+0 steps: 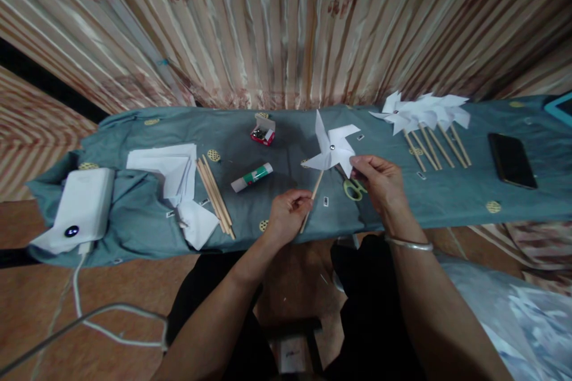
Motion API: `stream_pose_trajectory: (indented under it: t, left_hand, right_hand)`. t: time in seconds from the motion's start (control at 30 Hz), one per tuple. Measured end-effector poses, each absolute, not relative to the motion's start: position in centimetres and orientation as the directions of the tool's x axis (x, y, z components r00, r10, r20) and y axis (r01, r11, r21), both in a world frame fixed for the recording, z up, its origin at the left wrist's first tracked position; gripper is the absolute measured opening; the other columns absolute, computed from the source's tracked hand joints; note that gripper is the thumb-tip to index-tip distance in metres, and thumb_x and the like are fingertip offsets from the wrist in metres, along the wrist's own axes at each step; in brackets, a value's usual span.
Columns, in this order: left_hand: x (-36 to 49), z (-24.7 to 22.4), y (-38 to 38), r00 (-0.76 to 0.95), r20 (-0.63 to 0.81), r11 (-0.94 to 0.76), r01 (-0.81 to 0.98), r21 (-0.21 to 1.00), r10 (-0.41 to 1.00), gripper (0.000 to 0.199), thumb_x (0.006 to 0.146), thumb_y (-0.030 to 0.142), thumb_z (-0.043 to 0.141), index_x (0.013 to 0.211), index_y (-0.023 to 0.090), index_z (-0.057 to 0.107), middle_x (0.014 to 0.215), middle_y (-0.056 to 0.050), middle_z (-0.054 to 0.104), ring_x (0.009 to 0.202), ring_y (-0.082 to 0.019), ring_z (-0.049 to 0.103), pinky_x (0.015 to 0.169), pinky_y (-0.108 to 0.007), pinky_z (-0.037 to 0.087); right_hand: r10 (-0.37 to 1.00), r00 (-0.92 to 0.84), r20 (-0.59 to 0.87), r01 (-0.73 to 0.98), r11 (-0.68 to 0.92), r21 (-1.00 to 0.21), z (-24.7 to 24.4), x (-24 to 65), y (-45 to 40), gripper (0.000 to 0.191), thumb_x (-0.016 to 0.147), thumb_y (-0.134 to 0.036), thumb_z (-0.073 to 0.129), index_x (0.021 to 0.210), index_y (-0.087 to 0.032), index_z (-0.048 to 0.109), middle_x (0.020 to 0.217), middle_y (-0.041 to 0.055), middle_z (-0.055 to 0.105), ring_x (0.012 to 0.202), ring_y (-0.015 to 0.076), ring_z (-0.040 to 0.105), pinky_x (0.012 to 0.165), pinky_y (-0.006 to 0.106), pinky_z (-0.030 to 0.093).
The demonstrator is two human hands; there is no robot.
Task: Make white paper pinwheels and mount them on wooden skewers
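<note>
A white paper pinwheel (pixel 332 155) with a metal pin at its centre is held over the cloth-covered table. My left hand (pixel 291 212) is closed round its wooden stick, below the blades. With thumb and fingers, my right hand (pixel 376 177) pinches the tip of the lower right blade. Green-handled scissors (pixel 353 190) lie under the pinwheel, partly hidden by it and by my right hand. Left of the pinwheel rests a glue stick (pixel 252 177) with a green and white label. Behind that stands a small red open box (pixel 263 130) with pins in it.
Several finished pinwheels (pixel 424 116) lie at the back right, beside a black phone (pixel 512 161). To the left are loose wooden sticks (pixel 215 199), white paper sheets (pixel 161 161) and a white power bank (pixel 84 202) with a cable. A curtain (pixel 286 30) hangs behind the table.
</note>
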State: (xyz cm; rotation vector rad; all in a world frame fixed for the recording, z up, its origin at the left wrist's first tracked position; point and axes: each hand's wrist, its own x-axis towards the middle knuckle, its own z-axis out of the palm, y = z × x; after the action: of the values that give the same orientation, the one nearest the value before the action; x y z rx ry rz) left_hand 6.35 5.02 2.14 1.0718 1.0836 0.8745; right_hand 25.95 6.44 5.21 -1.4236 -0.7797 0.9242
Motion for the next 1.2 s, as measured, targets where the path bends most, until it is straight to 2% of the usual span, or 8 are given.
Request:
stream_pose_trajectory:
  t: [0.4,0.63,1.2]
  left_hand:
    - [6.2,2.3,5.1,0.247,-0.227,0.250,-0.064,0.966,0.942,0.005,0.071,0.015,0.067,0.074,0.015,0.072,0.066,0.001,0.062,0.063,-0.010,0.054,0.061,-0.020,0.043]
    - [6.2,2.0,5.1,0.253,-0.219,0.243,-0.064,0.968,0.942,0.007,0.071,0.018,0.068,0.075,0.014,0.072,0.067,0.001,0.062,0.062,-0.010,0.054,0.061,-0.020,0.043]
    - [6.4,2.0,5.2,0.243,-0.220,0.243,-0.067,0.968,0.945,0.007,0.071,0.016,0.067,0.076,0.014,0.072,0.067,0.001,0.062,0.062,-0.010,0.054,0.061,-0.020,0.042]
  right_hand:
    - [0.889,0.428,-0.161,-0.126,-0.117,-0.985,5.5,24.8,6.2,0.033,0.047,-0.044,0.092,0.060,-0.022,0.073,0.055,-0.0025,0.065,0.050,0.0075,0.052,0.051,0.022,0.042]
    - [0.906,0.399,-0.139,-0.094,-0.110,-0.989,5.4,24.4,6.1,0.031,0.049,-0.045,0.091,0.059,-0.022,0.072,0.056,-0.0016,0.066,0.051,0.0083,0.052,0.050,0.022,0.043]
    - [0.919,0.343,-0.193,-0.172,-0.140,-0.975,5.3,23.7,5.8,0.032,0.048,-0.043,0.092,0.059,-0.021,0.072,0.059,-0.0006,0.069,0.051,0.0070,0.053,0.052,0.021,0.042]
